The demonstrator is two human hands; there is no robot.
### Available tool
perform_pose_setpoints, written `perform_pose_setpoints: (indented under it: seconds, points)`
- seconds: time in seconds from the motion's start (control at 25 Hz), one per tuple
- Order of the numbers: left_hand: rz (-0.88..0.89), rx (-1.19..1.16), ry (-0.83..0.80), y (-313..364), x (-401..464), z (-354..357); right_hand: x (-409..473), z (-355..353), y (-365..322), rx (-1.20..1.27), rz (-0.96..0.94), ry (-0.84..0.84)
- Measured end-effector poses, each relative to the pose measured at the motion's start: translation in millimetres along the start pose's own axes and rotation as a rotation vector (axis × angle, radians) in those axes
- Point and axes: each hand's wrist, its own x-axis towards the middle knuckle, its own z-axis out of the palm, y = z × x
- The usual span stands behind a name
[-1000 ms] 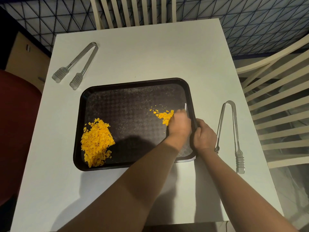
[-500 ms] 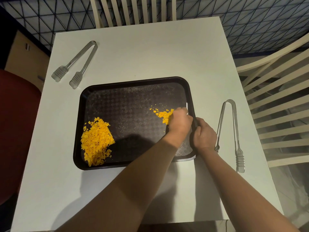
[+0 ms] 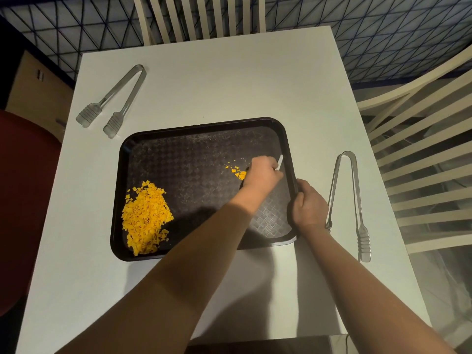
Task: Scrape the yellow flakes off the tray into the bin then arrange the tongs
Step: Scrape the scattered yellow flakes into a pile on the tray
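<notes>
A dark brown tray (image 3: 199, 139) lies on the white table (image 3: 229, 80). A big heap of yellow flakes (image 3: 145, 218) fills its near left corner. A small patch of flakes (image 3: 236, 171) lies right of the middle. My left hand (image 3: 263, 175) reaches across the tray and grips a small white scraper (image 3: 280, 161) just right of that patch. My right hand (image 3: 307, 205) grips the tray's right rim. One pair of metal tongs (image 3: 115, 100) lies at the far left of the table, another pair (image 3: 352, 200) to the right of the tray.
A white slatted chair (image 3: 204, 16) stands at the far side of the table and another (image 3: 421, 159) at the right. A dark red rounded object (image 3: 23, 200) sits beside the table's left edge. A brown cardboard box (image 3: 35, 90) is on the floor at the far left.
My left hand with the scraper has shifted slightly away from me on the tray, against the small patch of flakes. The right hand keeps its hold on the rim.
</notes>
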Motion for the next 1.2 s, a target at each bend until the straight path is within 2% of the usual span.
perform_pose_setpoints:
  seconds: [0.2,0.4,0.6,0.84,1.08,1.2]
  points:
    - [-0.059,0.014,-0.154,3,0,-18,0,-1,0,0.010,0.013,-0.019]
    - [-0.104,-0.144,-0.017,6,-3,-15,-1,-1,-1,0.013,-0.003,-0.010]
    - [-0.098,-0.043,-0.167,3,-8,-19,1,-1,1,0.001,0.023,-0.019]
    - [-0.160,-0.165,-0.089,-1,-21,-14,0,-1,0,0.003,-0.006,0.000]
    - [-0.161,-0.005,-0.163,9,-10,-22,1,1,2,-0.008,0.018,-0.015]
    - [-0.132,-0.001,-0.158,12,-7,-26,1,1,2,-0.004,0.015,-0.015]
